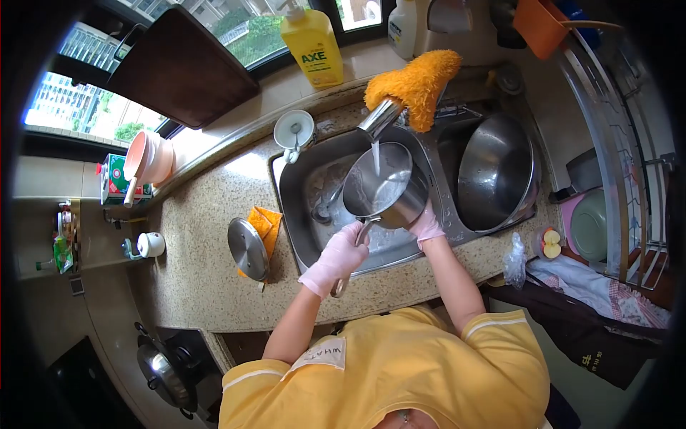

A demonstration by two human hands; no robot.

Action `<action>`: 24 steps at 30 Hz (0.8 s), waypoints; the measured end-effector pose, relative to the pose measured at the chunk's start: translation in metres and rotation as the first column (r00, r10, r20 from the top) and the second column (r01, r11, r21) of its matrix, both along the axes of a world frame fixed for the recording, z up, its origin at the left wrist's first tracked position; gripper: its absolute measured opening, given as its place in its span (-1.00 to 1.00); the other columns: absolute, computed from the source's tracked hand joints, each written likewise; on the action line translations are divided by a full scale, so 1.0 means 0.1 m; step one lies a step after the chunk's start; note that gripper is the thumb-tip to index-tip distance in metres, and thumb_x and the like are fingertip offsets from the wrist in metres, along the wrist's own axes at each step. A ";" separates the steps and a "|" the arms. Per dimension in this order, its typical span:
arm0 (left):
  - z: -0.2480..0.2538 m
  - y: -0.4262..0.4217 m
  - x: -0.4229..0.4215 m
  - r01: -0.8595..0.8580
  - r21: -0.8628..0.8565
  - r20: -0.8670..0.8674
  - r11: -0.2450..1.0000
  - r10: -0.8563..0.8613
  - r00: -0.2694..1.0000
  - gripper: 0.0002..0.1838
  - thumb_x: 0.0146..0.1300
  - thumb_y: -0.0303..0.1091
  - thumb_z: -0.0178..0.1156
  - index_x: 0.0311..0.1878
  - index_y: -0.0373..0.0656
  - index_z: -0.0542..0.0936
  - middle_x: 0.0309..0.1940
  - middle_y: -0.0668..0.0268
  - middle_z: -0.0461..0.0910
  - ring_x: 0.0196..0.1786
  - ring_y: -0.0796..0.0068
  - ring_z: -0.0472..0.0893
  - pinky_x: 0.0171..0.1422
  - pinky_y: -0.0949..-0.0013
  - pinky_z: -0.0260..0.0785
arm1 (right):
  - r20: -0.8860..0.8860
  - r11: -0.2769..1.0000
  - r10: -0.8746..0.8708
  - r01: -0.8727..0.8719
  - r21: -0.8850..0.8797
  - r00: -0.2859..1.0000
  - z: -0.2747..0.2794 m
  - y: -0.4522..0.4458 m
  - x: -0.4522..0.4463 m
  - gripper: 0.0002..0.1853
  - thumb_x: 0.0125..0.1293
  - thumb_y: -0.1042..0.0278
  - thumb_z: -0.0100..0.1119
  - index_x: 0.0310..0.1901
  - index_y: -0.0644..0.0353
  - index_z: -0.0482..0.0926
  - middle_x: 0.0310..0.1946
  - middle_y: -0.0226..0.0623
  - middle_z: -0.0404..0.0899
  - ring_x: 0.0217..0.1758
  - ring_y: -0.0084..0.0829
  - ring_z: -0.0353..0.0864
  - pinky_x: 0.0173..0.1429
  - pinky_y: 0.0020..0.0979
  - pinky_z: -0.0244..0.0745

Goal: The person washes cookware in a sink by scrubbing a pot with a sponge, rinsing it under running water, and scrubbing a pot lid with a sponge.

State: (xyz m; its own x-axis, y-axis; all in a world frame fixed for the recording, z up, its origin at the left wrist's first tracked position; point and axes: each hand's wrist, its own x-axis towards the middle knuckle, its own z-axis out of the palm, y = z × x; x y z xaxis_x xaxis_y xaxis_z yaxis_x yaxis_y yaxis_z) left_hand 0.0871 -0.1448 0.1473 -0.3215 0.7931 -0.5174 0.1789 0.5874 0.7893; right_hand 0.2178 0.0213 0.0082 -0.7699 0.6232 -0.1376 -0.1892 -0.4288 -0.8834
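Note:
A stainless steel saucepan (404,204) is tilted over the left sink basin (289,207), its mouth turned toward the faucet (382,118). Water runs from the spout into the pan. My left hand (339,256), in a pink glove, is closed round the saucepan's handle near the rim. Against the pan's lower right side, my right hand (427,223), gloved too, supports it; its fingers are partly hidden behind the pan. A spoon or ladle (321,211) lies in the wet basin, left of the pan. An orange fluffy cloth (421,82) covers the faucet's body.
In the right basin stands a large steel bowl (496,171). A pot lid (248,249) rests on an orange cloth (268,225) on the left counter. Behind the sink are a white cup (294,129) and a yellow AXE bottle (312,50). Cut apple (551,243) sits at right.

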 end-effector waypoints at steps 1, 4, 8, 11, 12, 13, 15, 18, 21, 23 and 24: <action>0.06 0.01 0.02 0.012 0.023 -0.066 1.000 -0.010 0.998 -0.92 0.05 -0.49 0.07 -0.34 -0.20 0.45 -0.51 0.17 0.45 -0.37 0.22 0.50 -0.19 0.25 0.36 | 0.089 0.960 0.011 -0.035 0.277 0.996 0.06 -0.01 -0.04 -0.50 0.43 0.15 -0.18 0.34 0.16 0.18 0.26 -0.32 0.34 0.32 -0.35 0.32 0.38 -0.26 0.22; 0.14 -0.03 0.04 0.062 0.097 -0.217 0.993 -0.039 0.975 -0.91 0.01 -0.51 0.07 -0.36 -0.19 0.44 -0.41 0.08 0.47 -0.28 0.04 0.51 -0.19 0.15 0.36 | -0.134 0.748 -0.187 0.053 -0.661 0.973 0.19 -0.06 -0.10 -0.42 0.36 -0.12 -0.22 0.29 0.05 0.29 0.25 -0.35 0.37 0.27 -0.32 0.38 0.33 -0.18 0.25; -0.09 -0.11 -0.08 0.140 0.250 -0.466 0.958 -0.007 0.885 -0.87 0.03 -0.63 0.03 -0.36 -0.18 0.48 -0.41 0.16 0.43 -0.33 0.13 0.51 -0.25 0.23 0.36 | -0.066 0.721 -0.296 0.177 -0.670 0.953 0.39 0.02 -0.13 -0.24 0.24 -0.43 -0.19 0.24 0.04 0.38 0.19 -0.35 0.44 0.25 -0.27 0.39 0.28 -0.17 0.31; -0.27 -0.04 -0.29 0.154 0.216 -0.599 0.964 0.007 0.801 -0.84 -0.02 -0.63 0.05 -0.40 -0.12 0.51 -0.33 0.15 0.45 -0.22 0.06 0.50 -0.13 0.10 0.36 | -0.056 0.834 -0.298 0.231 -0.501 0.953 0.64 0.24 -0.01 -0.06 0.19 -0.55 -0.23 0.29 0.20 0.29 0.20 -0.19 0.41 0.22 -0.27 0.41 0.32 -0.25 0.25; -0.29 0.01 -0.37 0.205 0.206 -0.676 0.957 -0.013 0.737 -0.84 -0.03 -0.62 0.06 -0.41 -0.10 0.52 -0.33 0.18 0.45 -0.18 0.10 0.49 -0.07 0.09 0.34 | -0.092 0.837 -0.224 0.143 -0.528 0.970 0.71 0.31 0.09 -0.04 0.18 -0.56 -0.26 0.27 0.24 0.31 0.17 -0.17 0.43 0.22 -0.29 0.41 0.32 -0.26 0.25; -0.29 0.08 -0.44 0.254 0.191 -0.747 0.948 -0.027 0.664 -0.83 -0.04 -0.61 0.07 -0.42 -0.08 0.53 -0.32 0.22 0.46 -0.15 0.14 0.48 -0.01 0.09 0.32 | -0.129 0.833 -0.149 0.054 -0.550 0.980 0.77 0.40 0.19 -0.02 0.18 -0.58 -0.28 0.25 0.28 0.33 0.15 -0.14 0.46 0.23 -0.30 0.42 0.33 -0.28 0.25; -0.33 0.23 -0.55 0.331 0.228 -0.799 0.916 -0.018 0.601 -0.84 -0.03 -0.57 0.08 -0.43 -0.04 0.56 -0.31 0.28 0.47 -0.10 0.20 0.46 0.12 0.10 0.25 | -0.210 0.914 -0.106 0.012 -0.406 0.972 0.99 0.46 0.34 0.07 0.13 -0.60 -0.23 0.35 0.31 0.15 0.30 -0.17 0.28 0.33 -0.29 0.27 0.41 -0.27 0.09; -0.32 0.52 -0.64 0.464 0.251 -0.840 0.849 -0.047 0.541 -0.86 -0.01 -0.52 0.09 -0.40 -0.06 0.58 -0.28 0.30 0.50 -0.07 0.23 0.48 0.26 0.09 0.20 | 0.039 0.975 -0.051 0.058 -0.214 0.998 0.89 0.44 0.71 -0.16 0.25 -0.24 0.02 0.36 0.25 0.15 0.29 -0.20 0.26 0.34 -0.33 0.24 0.41 -0.29 0.09; -0.37 0.78 -0.64 0.554 0.367 -0.824 0.748 -0.015 0.566 -0.86 -0.02 -0.53 0.13 -0.39 -0.05 0.58 -0.25 0.34 0.54 -0.05 0.27 0.49 0.25 0.16 0.20 | 0.168 0.949 -0.167 0.204 -0.241 0.972 0.86 0.31 1.01 -0.40 0.24 0.08 0.15 0.22 0.26 0.32 0.22 -0.25 0.35 0.29 -0.36 0.31 0.34 -0.29 0.23; -0.34 0.91 -0.58 0.553 0.463 -0.740 0.693 -0.040 0.671 -0.82 -0.05 -0.58 0.15 -0.36 -0.06 0.57 -0.24 0.37 0.55 -0.04 0.31 0.51 0.26 0.16 0.20 | 0.153 0.952 -0.279 0.294 -0.084 0.948 1.18 0.18 1.01 -0.30 0.15 0.13 0.14 0.31 0.22 0.22 0.25 -0.22 0.30 0.32 -0.33 0.26 0.38 -0.30 0.16; -0.39 0.98 -0.57 0.554 0.521 -0.702 0.650 -0.044 0.711 -0.80 -0.06 -0.59 0.16 -0.36 -0.05 0.57 -0.24 0.37 0.55 -0.05 0.32 0.52 0.25 0.17 0.20 | 0.131 0.956 -0.291 0.294 -0.004 0.948 1.22 0.18 1.04 -0.23 0.12 0.12 0.16 0.35 0.22 0.17 0.28 -0.22 0.26 0.35 -0.32 0.22 0.40 -0.32 0.10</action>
State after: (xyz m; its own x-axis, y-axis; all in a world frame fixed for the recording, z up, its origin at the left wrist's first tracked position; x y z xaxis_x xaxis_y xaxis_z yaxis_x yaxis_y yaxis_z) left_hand 0.0298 -0.0470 0.1086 -0.0137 0.9220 0.3869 0.7944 -0.2250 0.5642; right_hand 0.3219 0.0393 0.1300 -0.5292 0.8138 -0.2402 -0.1955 -0.3924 -0.8988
